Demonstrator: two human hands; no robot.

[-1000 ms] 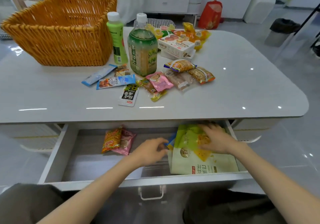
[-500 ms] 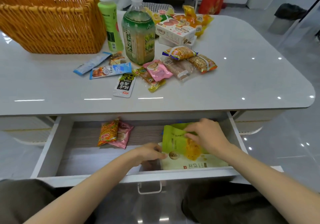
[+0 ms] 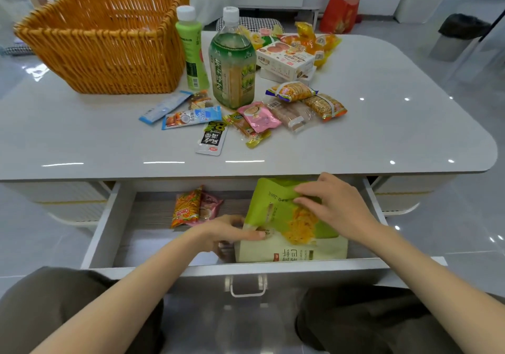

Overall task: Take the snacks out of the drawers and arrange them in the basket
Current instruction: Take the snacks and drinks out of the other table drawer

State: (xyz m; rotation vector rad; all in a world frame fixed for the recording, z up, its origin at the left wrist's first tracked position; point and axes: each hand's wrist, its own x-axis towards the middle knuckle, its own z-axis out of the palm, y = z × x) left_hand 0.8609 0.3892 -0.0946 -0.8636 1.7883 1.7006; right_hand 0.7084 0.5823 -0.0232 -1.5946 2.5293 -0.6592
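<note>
Bag (image 3: 276, 211) at drawer's (image 3: 109, 217) right end looked light, soft, crinkly, probably slippery. Right hand (image 3: 338, 206) gripped its top; left hand (image 3: 226, 233) pinched its left edge. Edges seemed best holds.

Both the left hand (image 3: 232, 233) and right hand (image 3: 336, 206) grip a green snack bag (image 3: 284, 217) inside the open drawer (image 3: 109, 225).

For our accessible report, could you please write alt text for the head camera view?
A left hand and right hand hold a large green snack bag in an open drawer, beside two small packets. On the table above are loose snacks, two bottles and a wicker basket.
</note>
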